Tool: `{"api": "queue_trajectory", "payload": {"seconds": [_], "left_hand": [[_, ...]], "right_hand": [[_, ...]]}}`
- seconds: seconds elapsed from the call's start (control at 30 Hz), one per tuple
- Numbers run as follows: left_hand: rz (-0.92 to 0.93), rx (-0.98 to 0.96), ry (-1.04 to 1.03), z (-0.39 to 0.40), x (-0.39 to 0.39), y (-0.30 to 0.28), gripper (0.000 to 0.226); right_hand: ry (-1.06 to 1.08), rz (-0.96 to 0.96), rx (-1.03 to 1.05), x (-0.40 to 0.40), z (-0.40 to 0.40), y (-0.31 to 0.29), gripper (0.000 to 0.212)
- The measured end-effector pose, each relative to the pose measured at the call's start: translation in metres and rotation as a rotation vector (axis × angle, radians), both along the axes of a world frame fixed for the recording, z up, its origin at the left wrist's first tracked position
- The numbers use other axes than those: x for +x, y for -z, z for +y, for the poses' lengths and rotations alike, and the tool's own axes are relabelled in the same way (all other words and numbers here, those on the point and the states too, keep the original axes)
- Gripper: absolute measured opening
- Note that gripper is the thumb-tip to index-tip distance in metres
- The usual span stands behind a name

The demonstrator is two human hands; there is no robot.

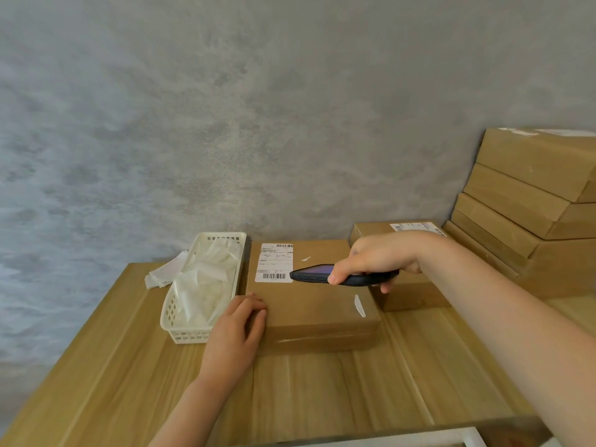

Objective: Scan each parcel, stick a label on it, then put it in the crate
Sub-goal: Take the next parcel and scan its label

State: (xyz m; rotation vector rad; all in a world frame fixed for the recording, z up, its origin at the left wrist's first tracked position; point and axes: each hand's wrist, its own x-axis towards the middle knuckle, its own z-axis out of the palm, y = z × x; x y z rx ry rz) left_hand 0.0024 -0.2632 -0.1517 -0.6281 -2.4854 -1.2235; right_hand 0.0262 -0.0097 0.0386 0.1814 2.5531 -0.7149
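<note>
Here the right hand (pixel 377 254) is gripping a dark scanner (pixel 342 275), fingers curled round its body, and is holding its nose just over the label (pixel 274 262) at the far left corner of the parcel (pixel 309 301). The parcel is lying flat on the wooden surface (pixel 322 391), close to the wall. The left hand (pixel 237 330) is resting on the parcel's near left corner, fingers bent over the edge and pressing it down. A white basket (pixel 180 330) of crumpled backing papers is sitting just beside the parcel's left side, with loose slips (pixel 161 274) lying behind it. Another labelled box (pixel 406 285) is lying to the right, partly hidden by the right hand, and a stack of boxes (pixel 529 208) is standing against the wall further right.
</note>
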Motion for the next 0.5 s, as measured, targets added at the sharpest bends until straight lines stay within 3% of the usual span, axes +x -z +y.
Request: {"api": "queue_trajectory", "payload": {"seconds": [0.5], "left_hand": [[-0.003, 0.019, 0.025, -0.0018, 0.0007, -0.0001, 0.01]], "right_hand": [[-0.008, -0.002, -0.004, 0.0087, 0.0026, 0.0064, 0.069]]}}
